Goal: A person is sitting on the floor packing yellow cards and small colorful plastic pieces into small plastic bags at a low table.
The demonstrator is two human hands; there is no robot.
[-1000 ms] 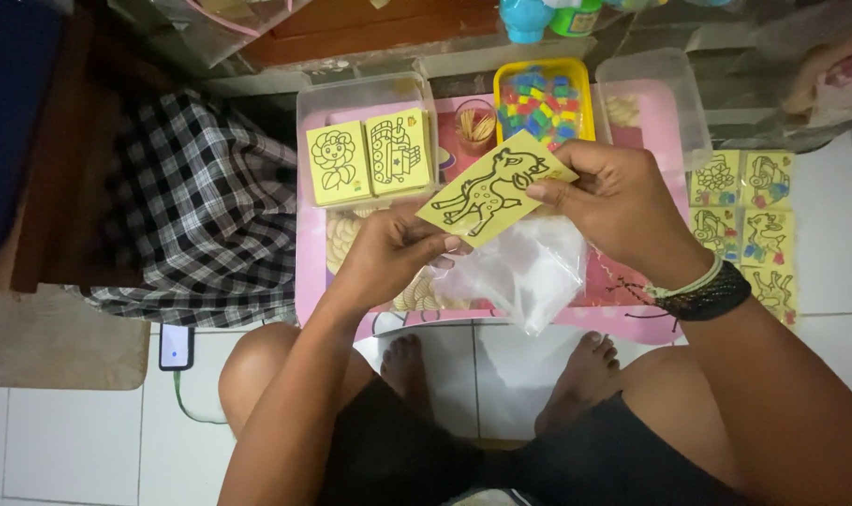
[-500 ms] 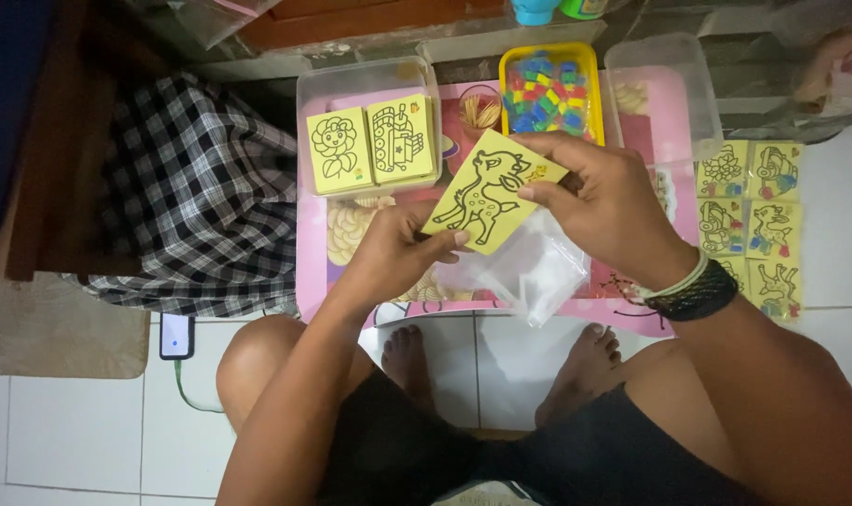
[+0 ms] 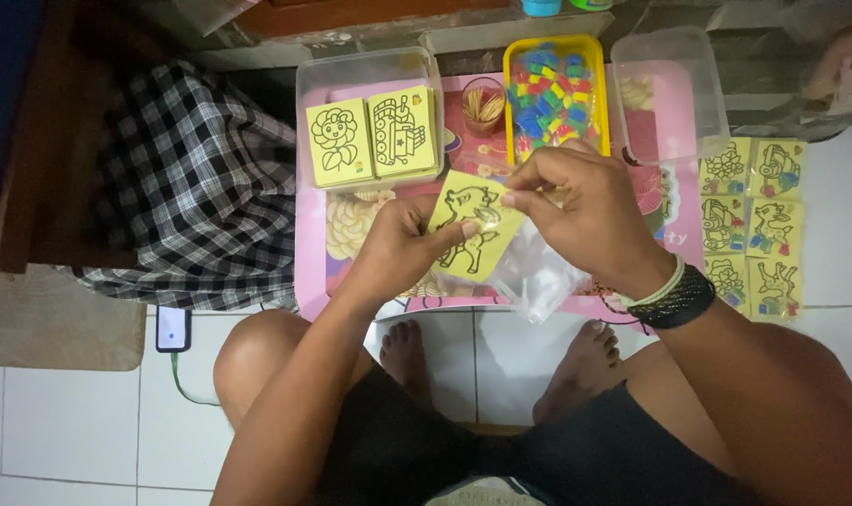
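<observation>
White floor tiles are filling the near part of the view, with the person's bare feet (image 3: 501, 361) resting between their knees and a phone (image 3: 173, 329) charging on a green cable off to the left. Just above, both hands are meeting over the pink low table (image 3: 313, 253). The left hand (image 3: 393, 251) is closing its fingers on the lower edge of a yellow card (image 3: 471, 228) printed with a black outlined animal, thumb lying on its face; the right hand (image 3: 576, 211) is pinching the card's upper right edge, and a clear plastic sleeve (image 3: 538, 272) is hanging beneath that hand. Compared with a second ago, the card is sitting lower and closer to the body, turned more upright, and it is showing less overlap with the sleeve – judging from that, the card is being worked relative to the sleeve, though which way I cannot tell. Farther off, a clear tub (image 3: 370, 112) is holding two more yellow cards, a yellow tray (image 3: 515, 56) is carrying small coloured bits, an empty clear tub (image 3: 669, 89) is standing beside it, and bagged cards (image 3: 752, 225) are lying on the tiles at right – a checked cloth (image 3: 192, 187) at left
</observation>
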